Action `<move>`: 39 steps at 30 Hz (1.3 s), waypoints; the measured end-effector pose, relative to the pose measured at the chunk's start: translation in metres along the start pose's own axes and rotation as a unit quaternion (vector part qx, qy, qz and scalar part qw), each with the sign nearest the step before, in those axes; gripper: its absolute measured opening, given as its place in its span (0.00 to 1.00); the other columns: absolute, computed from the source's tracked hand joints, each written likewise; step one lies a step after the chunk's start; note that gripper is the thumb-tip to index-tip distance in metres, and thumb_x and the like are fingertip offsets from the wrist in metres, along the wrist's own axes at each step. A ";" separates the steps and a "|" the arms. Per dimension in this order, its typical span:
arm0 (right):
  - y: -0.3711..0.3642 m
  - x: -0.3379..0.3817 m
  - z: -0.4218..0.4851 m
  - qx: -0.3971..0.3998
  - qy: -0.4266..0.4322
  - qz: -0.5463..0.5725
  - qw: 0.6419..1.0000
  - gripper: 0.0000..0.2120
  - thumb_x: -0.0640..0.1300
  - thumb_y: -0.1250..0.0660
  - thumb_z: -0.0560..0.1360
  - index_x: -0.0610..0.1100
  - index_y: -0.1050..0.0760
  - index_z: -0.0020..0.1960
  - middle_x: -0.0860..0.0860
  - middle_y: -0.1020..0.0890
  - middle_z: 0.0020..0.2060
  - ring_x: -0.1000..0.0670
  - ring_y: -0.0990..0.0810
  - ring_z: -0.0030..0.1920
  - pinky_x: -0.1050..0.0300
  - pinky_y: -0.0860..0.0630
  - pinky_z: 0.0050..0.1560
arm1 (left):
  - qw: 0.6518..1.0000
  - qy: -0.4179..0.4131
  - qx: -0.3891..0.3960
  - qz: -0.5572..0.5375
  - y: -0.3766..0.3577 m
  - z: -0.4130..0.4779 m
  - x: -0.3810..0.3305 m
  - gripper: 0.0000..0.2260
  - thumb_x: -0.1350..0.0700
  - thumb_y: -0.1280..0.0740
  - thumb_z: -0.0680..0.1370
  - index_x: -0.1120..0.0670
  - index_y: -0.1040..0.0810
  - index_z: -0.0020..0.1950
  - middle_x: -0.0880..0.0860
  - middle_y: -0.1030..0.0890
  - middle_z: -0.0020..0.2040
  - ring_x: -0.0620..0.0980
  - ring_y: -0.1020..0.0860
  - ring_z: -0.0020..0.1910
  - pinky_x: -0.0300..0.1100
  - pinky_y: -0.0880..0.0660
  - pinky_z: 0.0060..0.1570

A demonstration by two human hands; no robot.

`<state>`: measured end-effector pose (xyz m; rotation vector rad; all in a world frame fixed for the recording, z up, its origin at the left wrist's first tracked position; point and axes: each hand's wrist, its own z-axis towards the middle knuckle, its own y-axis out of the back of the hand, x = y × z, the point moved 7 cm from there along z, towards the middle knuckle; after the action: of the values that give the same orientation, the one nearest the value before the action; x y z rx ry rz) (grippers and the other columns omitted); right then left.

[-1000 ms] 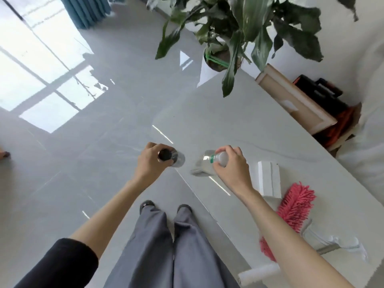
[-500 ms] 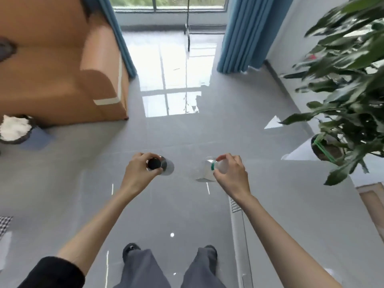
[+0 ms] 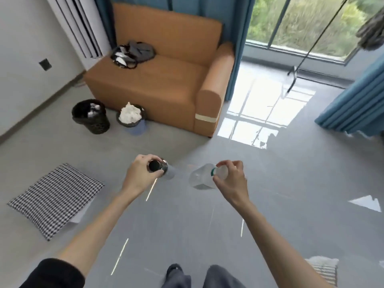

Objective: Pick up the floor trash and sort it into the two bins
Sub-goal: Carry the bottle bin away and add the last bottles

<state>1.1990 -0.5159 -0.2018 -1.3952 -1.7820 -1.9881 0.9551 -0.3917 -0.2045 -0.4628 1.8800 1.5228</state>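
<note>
My left hand (image 3: 141, 175) grips a clear bottle with a black cap (image 3: 164, 170) by its neck, held out in front of me. My right hand (image 3: 231, 179) pinches the top of a second clear plastic bottle with a green neck ring (image 3: 200, 179). Both bottles hang above the grey floor. Two bins stand ahead to the left by the sofa: a black mesh bin (image 3: 91, 119) with crumpled paper inside, and a bin with a blue base (image 3: 135, 126) heaped with white paper.
An orange sofa (image 3: 166, 84) with a dark bag on it stands behind the bins. A black-and-white checked cloth (image 3: 56, 198) lies on the floor at the left. Blue curtains (image 3: 353, 104) and a window are at the right.
The view has swung left from the plant and table to the sofa and the bins. Both hands keep their grip on the bottles, held at the same height.
</note>
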 end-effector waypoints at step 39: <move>-0.543 0.559 0.508 0.280 0.082 0.042 0.956 0.16 0.47 0.31 0.69 0.49 0.27 0.56 0.50 0.33 0.55 0.45 0.22 0.50 0.47 0.23 0.55 | 0.934 0.251 -0.242 -0.072 0.420 0.507 0.430 0.14 0.58 0.24 0.67 0.48 0.22 0.49 0.51 0.23 0.50 0.47 0.24 0.47 0.36 0.32 0.49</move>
<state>0.8114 0.3275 -0.2720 -1.0647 -1.9531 -1.3478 0.5153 0.2585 -0.2465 -1.2913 1.7502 1.8906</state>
